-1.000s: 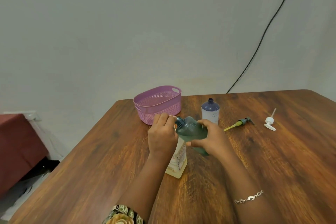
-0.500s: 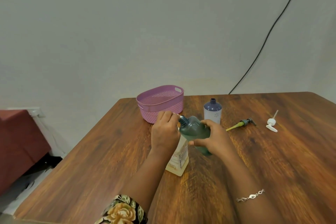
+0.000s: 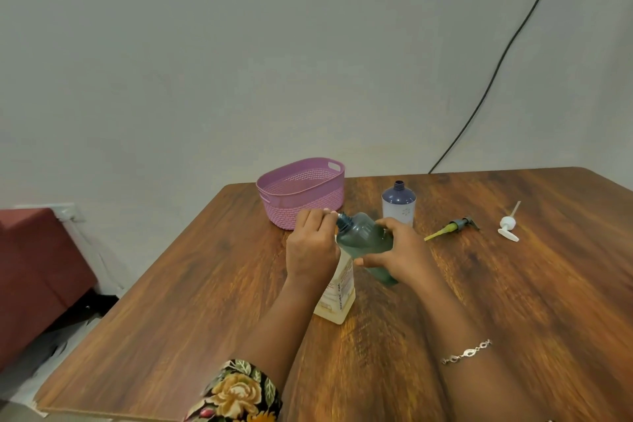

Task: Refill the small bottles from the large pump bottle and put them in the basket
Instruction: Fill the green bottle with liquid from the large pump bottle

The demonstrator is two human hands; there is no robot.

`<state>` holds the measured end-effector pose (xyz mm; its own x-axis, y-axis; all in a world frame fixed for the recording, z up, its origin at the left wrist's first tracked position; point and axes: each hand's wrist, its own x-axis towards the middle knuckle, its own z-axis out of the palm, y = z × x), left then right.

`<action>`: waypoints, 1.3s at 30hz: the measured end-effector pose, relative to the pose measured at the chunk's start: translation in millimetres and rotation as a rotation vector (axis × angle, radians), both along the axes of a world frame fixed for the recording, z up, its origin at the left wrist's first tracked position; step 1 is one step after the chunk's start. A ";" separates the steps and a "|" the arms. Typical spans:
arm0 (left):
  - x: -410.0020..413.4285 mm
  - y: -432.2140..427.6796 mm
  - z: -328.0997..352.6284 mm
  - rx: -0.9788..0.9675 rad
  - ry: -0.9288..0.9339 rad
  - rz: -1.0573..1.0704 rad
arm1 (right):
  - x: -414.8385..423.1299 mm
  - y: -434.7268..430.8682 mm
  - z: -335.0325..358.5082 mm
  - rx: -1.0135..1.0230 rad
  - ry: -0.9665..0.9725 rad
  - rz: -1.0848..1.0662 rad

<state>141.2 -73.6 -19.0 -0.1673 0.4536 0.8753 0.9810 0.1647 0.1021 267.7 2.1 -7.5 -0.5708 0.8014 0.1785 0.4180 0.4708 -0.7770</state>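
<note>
My right hand (image 3: 397,252) grips a small dark-green bottle (image 3: 364,240), tilted with its open neck toward the left. My left hand (image 3: 310,247) curls over the top of the large pale pump bottle (image 3: 337,295), which stands on the wooden table (image 3: 205,284); its pump head is hidden under my fingers, and a white tip shows at the green bottle's neck. A second small bottle (image 3: 399,204), purple and white with no cap, stands upright behind my hands. The pink basket (image 3: 301,193) sits at the table's far left corner and looks empty.
Two loose pump caps lie to the right: a dark one with a yellow tube (image 3: 452,228) and a white one (image 3: 508,226). A black cable (image 3: 496,72) runs down the wall. A dark red seat (image 3: 34,271) stands left of the table.
The view has shifted slightly. My hands and both bottles keep the same pose, the green bottle's neck still held at the pump.
</note>
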 end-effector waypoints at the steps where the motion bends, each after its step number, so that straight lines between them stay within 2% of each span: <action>1: 0.0 0.6 -1.4 0.000 -0.008 0.005 | 0.4 -0.3 0.5 0.002 -0.005 0.005; 9: 3.2 -0.7 9.0 0.003 -0.103 0.001 | 0.3 -0.2 10.7 -0.001 0.021 0.011; 19: 1.0 0.0 -0.5 0.039 -0.096 -0.026 | 1.9 -3.7 6.7 -0.021 -0.022 0.016; 24: 2.7 2.5 18.2 0.017 -0.095 0.022 | 0.9 -2.0 11.5 -0.007 -0.002 0.010; 28: 4.1 2.7 4.8 0.050 -0.085 0.049 | 0.3 -2.8 8.8 0.003 -0.024 0.012; 39: 3.2 3.0 18.4 0.045 -0.182 -0.001 | 0.6 -0.2 11.1 0.004 -0.008 0.011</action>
